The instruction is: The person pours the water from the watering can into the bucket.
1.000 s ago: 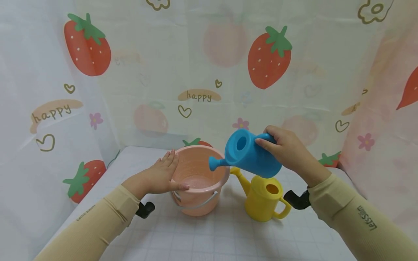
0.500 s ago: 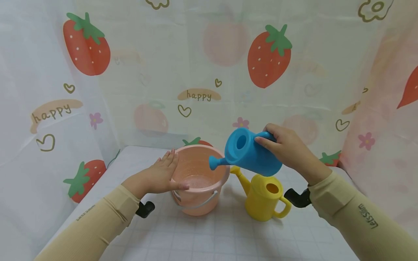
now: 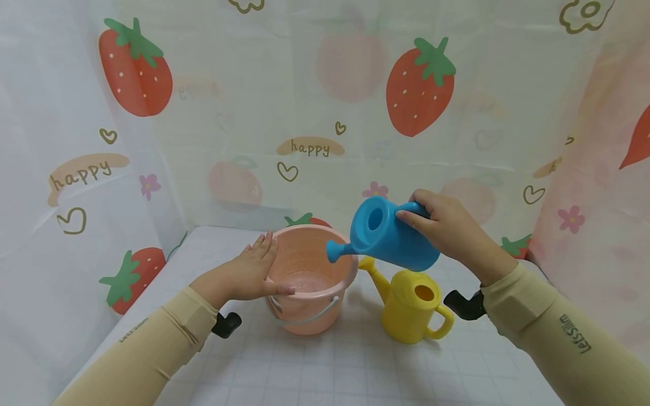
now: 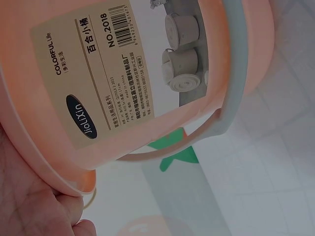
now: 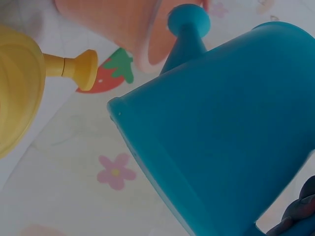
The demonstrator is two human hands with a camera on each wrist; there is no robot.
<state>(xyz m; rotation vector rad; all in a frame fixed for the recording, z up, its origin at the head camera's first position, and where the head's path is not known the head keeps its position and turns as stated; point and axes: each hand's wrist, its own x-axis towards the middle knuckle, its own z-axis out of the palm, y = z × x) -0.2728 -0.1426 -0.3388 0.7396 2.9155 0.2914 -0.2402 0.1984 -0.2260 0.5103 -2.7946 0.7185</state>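
My right hand (image 3: 449,228) grips the handle of a blue watering can (image 3: 406,242), tilted to the left. Its spout reaches over the right rim of a peach plastic bucket (image 3: 310,313), overlapping the opening in the head view. My left hand (image 3: 249,270) rests on the bucket's left rim, fingers straight and spread, thumb along the front rim. In the left wrist view the palm lies against the rim beside the printed label (image 4: 93,73). The bucket's floor looks shiny and speckled. Close up in the right wrist view, the blue can (image 5: 221,123) hides most of the right hand.
A yellow watering can (image 3: 406,316) stands on the white table (image 3: 365,372) right of the bucket, below the blue can, its spout pointing left. The bucket's grey handle (image 3: 307,320) hangs down in front. A strawberry-print curtain (image 3: 284,84) encloses the back and sides.
The blue watering can and my right hand have risen slightly, keeping the tilt. My left hand and the bucket stay in place.
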